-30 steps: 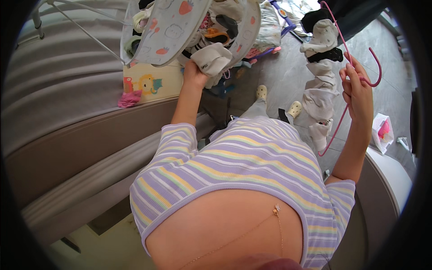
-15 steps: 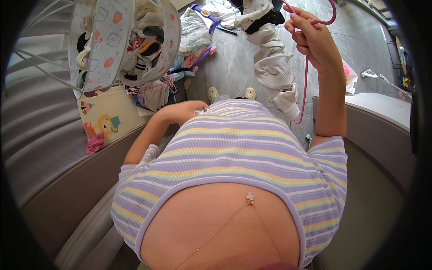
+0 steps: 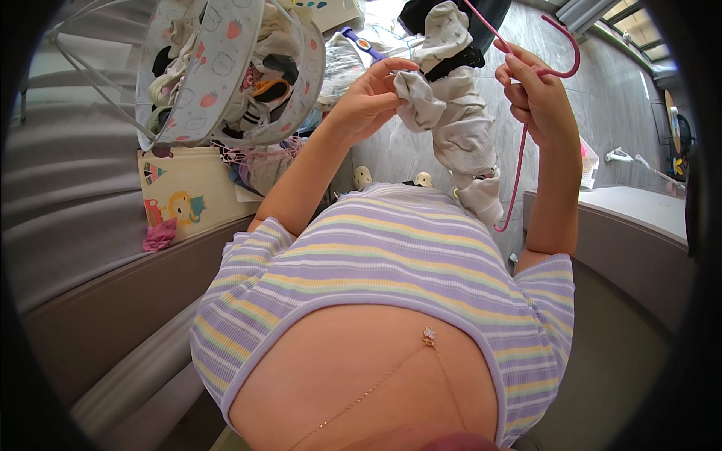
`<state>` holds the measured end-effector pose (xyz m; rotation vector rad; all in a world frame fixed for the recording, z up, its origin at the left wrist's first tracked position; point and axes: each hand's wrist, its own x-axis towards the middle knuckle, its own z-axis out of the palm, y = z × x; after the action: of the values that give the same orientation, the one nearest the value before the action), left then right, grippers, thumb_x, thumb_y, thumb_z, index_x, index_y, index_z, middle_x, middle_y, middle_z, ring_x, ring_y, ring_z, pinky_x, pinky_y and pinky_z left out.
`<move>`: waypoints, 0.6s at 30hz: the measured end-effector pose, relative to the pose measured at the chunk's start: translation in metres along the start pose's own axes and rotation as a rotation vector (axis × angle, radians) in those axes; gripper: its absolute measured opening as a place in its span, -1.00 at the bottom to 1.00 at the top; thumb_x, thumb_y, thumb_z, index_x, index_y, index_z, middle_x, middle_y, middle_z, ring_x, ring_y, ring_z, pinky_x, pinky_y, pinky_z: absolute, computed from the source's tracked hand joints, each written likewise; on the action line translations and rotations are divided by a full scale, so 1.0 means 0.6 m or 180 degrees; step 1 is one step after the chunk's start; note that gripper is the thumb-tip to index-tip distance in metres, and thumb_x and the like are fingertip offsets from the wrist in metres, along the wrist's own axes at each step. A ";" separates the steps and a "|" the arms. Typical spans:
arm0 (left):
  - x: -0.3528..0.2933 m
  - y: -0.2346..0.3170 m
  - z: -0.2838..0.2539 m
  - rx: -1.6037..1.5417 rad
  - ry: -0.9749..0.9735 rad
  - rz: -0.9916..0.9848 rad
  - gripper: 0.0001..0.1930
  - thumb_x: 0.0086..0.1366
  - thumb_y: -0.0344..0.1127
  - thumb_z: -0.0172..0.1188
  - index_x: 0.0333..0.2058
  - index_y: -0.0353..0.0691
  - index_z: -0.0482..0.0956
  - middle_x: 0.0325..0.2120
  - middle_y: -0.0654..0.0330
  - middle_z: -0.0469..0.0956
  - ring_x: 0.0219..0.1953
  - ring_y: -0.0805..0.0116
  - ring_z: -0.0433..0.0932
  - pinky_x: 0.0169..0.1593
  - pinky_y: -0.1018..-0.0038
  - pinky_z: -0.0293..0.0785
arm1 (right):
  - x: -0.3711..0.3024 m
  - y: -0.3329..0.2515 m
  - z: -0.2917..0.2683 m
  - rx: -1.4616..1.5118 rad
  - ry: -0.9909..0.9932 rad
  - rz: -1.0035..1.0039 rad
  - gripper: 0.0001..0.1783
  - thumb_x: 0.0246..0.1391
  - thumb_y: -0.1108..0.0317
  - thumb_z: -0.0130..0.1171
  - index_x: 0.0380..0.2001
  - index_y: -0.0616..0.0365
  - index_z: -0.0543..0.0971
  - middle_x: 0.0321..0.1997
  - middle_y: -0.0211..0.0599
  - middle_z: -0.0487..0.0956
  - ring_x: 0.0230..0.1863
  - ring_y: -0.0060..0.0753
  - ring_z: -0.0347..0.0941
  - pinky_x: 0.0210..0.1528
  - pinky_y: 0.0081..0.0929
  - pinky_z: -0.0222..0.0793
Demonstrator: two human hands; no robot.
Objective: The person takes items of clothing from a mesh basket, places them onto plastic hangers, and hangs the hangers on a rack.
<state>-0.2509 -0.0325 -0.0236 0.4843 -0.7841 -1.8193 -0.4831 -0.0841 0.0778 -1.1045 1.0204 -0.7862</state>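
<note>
Left hand [image 3: 370, 99] pinching white sock [image 3: 421, 104] between thumb and fingers, just beside hung socks [image 3: 461, 139]; contact unclear. Right hand [image 3: 539, 90] curled round pink hanger [image 3: 520, 156]; hung socks, white and black, reach hanger's near corner. Strawberry-patterned basket [image 3: 227, 71] holds more socks.

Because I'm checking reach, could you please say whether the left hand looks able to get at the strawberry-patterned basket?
Probably yes: the basket is close to the left hand and nothing seems to stand between them, though that hand holds a white sock.
</note>
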 end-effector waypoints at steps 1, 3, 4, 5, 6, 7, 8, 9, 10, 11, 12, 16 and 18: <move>0.001 0.002 0.006 -0.0180 0.0016 -0.0042 -0.55 0.05 -0.65 -0.02 -0.04 -0.20 0.29 -0.26 0.20 0.44 -0.13 0.42 0.40 -0.05 0.45 0.31 | -0.001 -0.001 -0.001 -0.0023 0.0038 0.0003 -0.59 0.14 0.29 -0.12 0.03 0.24 0.28 -0.54 -0.53 0.33 -0.79 -0.91 -0.14 -0.85 -0.87 -0.25; 0.003 0.006 0.004 -0.0578 0.0061 -0.0109 -0.58 0.04 -0.61 -0.04 -0.07 -0.19 0.30 -0.30 0.14 0.44 -0.14 0.33 0.42 -0.07 0.37 0.35 | -0.001 -0.004 0.001 -0.0008 0.0016 0.0014 -0.59 0.14 0.29 -0.11 0.03 0.24 0.28 -0.53 -0.52 0.33 -0.79 -0.91 -0.13 -0.85 -0.87 -0.25; 0.004 0.007 -0.007 -0.0877 -0.0003 -0.0156 -0.59 0.03 -0.60 -0.04 -0.08 -0.19 0.30 -0.31 0.13 0.44 -0.15 0.30 0.42 -0.08 0.35 0.37 | -0.001 -0.004 0.003 0.0003 0.0015 0.0018 -0.59 0.14 0.30 -0.10 0.03 0.25 0.28 -0.53 -0.52 0.33 -0.79 -0.91 -0.13 -0.85 -0.87 -0.24; 0.007 0.010 -0.015 -0.1177 -0.0066 -0.0206 -0.60 0.02 -0.58 -0.04 -0.10 -0.20 0.30 -0.32 0.12 0.43 -0.16 0.28 0.42 -0.09 0.33 0.38 | -0.001 -0.004 0.004 0.0013 0.0016 0.0022 -0.59 0.14 0.30 -0.10 0.03 0.25 0.28 -0.53 -0.51 0.33 -0.79 -0.91 -0.13 -0.85 -0.88 -0.24; 0.009 0.016 -0.016 -0.1421 0.0054 -0.0239 -0.63 0.00 -0.53 -0.03 -0.14 -0.24 0.30 -0.33 0.10 0.41 -0.20 0.24 0.43 -0.13 0.30 0.41 | 0.000 -0.003 0.004 0.0020 -0.0014 0.0026 -0.59 0.13 0.30 -0.10 0.03 0.25 0.28 -0.53 -0.51 0.33 -0.79 -0.91 -0.13 -0.85 -0.88 -0.24; 0.011 0.023 -0.016 -0.1570 0.0142 -0.0313 -0.63 -0.01 -0.52 -0.01 -0.14 -0.25 0.29 -0.33 0.10 0.41 -0.21 0.24 0.44 -0.13 0.31 0.41 | 0.002 -0.001 0.003 0.0028 -0.0042 0.0029 -0.59 0.13 0.30 -0.09 0.02 0.25 0.28 -0.53 -0.51 0.33 -0.79 -0.91 -0.13 -0.85 -0.88 -0.24; 0.013 0.032 -0.014 -0.1719 0.0231 -0.0387 -0.62 -0.01 -0.51 0.00 -0.14 -0.27 0.28 -0.33 0.11 0.40 -0.22 0.25 0.44 -0.13 0.31 0.41 | 0.004 0.002 0.002 0.0035 -0.0070 0.0032 -0.60 0.13 0.30 -0.09 0.02 0.26 0.28 -0.53 -0.51 0.33 -0.79 -0.92 -0.13 -0.85 -0.87 -0.24; 0.018 0.038 -0.010 -0.1865 0.0300 -0.0469 -0.62 -0.02 -0.51 0.01 -0.14 -0.28 0.28 -0.33 0.11 0.40 -0.23 0.25 0.44 -0.14 0.31 0.41 | 0.005 0.003 0.000 0.0054 -0.0085 0.0042 -0.60 0.13 0.30 -0.09 0.01 0.25 0.28 -0.53 -0.51 0.33 -0.79 -0.91 -0.12 -0.85 -0.87 -0.23; 0.022 0.040 -0.005 -0.1561 0.0531 -0.0359 -0.65 0.02 -0.50 0.03 -0.15 -0.28 0.27 -0.31 0.12 0.39 -0.23 0.27 0.45 -0.13 0.34 0.42 | 0.005 0.005 -0.002 0.0073 -0.0099 0.0051 -0.60 0.13 0.31 -0.09 0.01 0.25 0.29 -0.53 -0.51 0.33 -0.79 -0.91 -0.12 -0.85 -0.87 -0.23; 0.027 0.043 0.000 -0.1312 0.0690 -0.0280 -0.66 0.04 -0.51 0.02 -0.14 -0.28 0.26 -0.31 0.12 0.39 -0.23 0.28 0.45 -0.12 0.35 0.42 | 0.005 0.006 -0.003 0.0092 -0.0112 0.0061 -0.61 0.13 0.31 -0.09 0.00 0.25 0.29 -0.53 -0.51 0.33 -0.78 -0.91 -0.12 -0.85 -0.87 -0.23; 0.032 0.046 0.008 -0.1062 0.0842 -0.0191 -0.66 0.07 -0.51 0.01 -0.14 -0.28 0.25 -0.31 0.13 0.40 -0.23 0.29 0.45 -0.11 0.36 0.42 | 0.004 0.006 -0.005 0.0058 -0.0180 0.0023 -0.62 0.13 0.30 -0.09 0.00 0.23 0.30 -0.54 -0.51 0.33 -0.78 -0.92 -0.12 -0.84 -0.87 -0.22; 0.068 0.039 0.027 -0.1067 0.1032 0.0277 -0.77 0.17 -0.57 -0.09 -0.17 -0.31 0.22 -0.29 0.09 0.40 -0.21 0.30 0.45 -0.05 0.38 0.41 | -0.003 -0.005 -0.003 0.0082 -0.0251 -0.0022 -0.62 0.12 0.30 -0.08 0.00 0.22 0.31 -0.53 -0.50 0.35 -0.78 -0.92 -0.12 -0.83 -0.87 -0.21; 0.092 0.026 0.057 -0.1033 0.1166 0.0647 -0.84 0.21 -0.56 -0.14 -0.21 -0.33 0.24 -0.28 0.06 0.41 -0.20 0.29 0.45 -0.04 0.36 0.40 | -0.008 -0.004 -0.007 0.0078 -0.0195 -0.0068 -0.62 0.12 0.30 -0.08 0.00 0.22 0.31 -0.53 -0.51 0.35 -0.78 -0.91 -0.11 -0.83 -0.87 -0.21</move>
<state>-0.2831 -0.0780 0.0134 0.4861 -0.2695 -1.5683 -0.4889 -0.0820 0.0809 -1.1135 0.9468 -0.7755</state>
